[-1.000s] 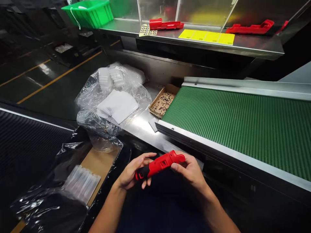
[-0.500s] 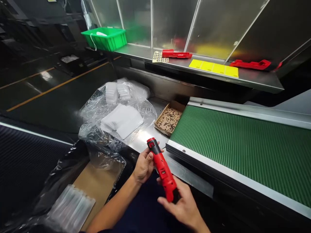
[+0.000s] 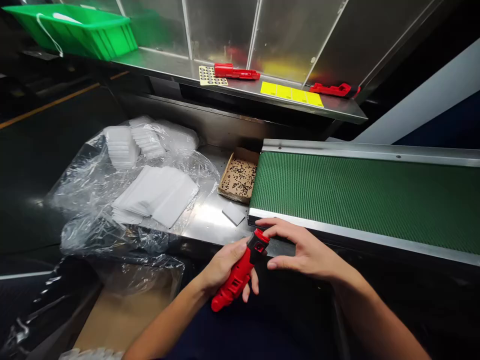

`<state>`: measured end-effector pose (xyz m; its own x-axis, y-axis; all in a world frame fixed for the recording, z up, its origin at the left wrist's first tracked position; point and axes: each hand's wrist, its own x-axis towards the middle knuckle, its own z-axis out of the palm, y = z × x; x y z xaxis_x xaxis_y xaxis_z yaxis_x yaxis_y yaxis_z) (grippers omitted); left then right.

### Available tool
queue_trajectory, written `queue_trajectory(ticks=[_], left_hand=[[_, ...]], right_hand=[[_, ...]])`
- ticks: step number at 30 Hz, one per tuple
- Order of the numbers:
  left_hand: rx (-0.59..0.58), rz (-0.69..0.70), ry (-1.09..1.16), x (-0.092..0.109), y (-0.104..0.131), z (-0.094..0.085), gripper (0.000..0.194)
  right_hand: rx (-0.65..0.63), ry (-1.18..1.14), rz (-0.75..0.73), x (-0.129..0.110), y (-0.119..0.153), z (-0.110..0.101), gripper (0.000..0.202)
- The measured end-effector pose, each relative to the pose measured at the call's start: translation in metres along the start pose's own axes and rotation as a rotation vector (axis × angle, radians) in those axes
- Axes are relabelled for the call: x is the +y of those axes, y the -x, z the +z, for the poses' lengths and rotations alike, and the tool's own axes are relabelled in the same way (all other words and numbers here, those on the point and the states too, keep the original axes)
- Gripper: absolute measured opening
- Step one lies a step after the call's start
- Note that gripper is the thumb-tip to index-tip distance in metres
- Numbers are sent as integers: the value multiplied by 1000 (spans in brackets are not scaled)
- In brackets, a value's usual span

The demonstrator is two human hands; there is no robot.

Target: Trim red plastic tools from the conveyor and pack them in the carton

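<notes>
- Red plastic tool (image 3: pixel 238 276) gripped around the middle by left hand (image 3: pixel 225 267), fingers wrapped tight, tool tilted with dark-tipped end up and to the right.
- Held low in front of the body, just below the near edge of the steel counter (image 3: pixel 204 220), close to the corner of the belt.
- Right hand (image 3: pixel 303 250) loose and spread, not gripping; fingertips (image 3: pixel 262 223) touching the upper end of the tool, thumb just beside it.
- Green ribbed belt (image 3: pixel 356 195) running off to the right, steel frame edge directly above right hand.
- Small cardboard tray (image 3: pixel 240 175) of tiny dark bits against the left end of the belt, on the counter.
- Small grey flat piece (image 3: pixel 233 213) lying on the counter just in front of the tray.
- Clear plastic wrap (image 3: pixel 93 200) spread over the left of the counter, stack of white sheets (image 3: pixel 157 195) on it, white ribbed stacks (image 3: pixel 120 145) behind.
- Steel shelf (image 3: pixel 168 62) above at the back: green bin (image 3: pixel 93 32) at left, perforated card (image 3: pixel 208 76), red part (image 3: pixel 236 73), yellow labels (image 3: pixel 291 93), second red part (image 3: pixel 332 90) at right.
- Brown cardboard (image 3: pixel 120 320) under plastic film at lower left, beside left forearm.
</notes>
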<state>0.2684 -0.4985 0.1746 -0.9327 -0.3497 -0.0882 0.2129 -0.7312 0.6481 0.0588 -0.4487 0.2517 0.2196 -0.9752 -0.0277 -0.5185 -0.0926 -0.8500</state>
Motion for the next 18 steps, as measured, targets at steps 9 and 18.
queue_trajectory(ticks=[9, 18], left_hand=[[-32, -197, -89, 21, 21, -15, 66], [-27, -132, 9, 29, 29, -34, 45]], right_hand=[[-242, -207, 201, -13, -35, 18, 28], [-225, -305, 232, -17, -51, 28, 27]])
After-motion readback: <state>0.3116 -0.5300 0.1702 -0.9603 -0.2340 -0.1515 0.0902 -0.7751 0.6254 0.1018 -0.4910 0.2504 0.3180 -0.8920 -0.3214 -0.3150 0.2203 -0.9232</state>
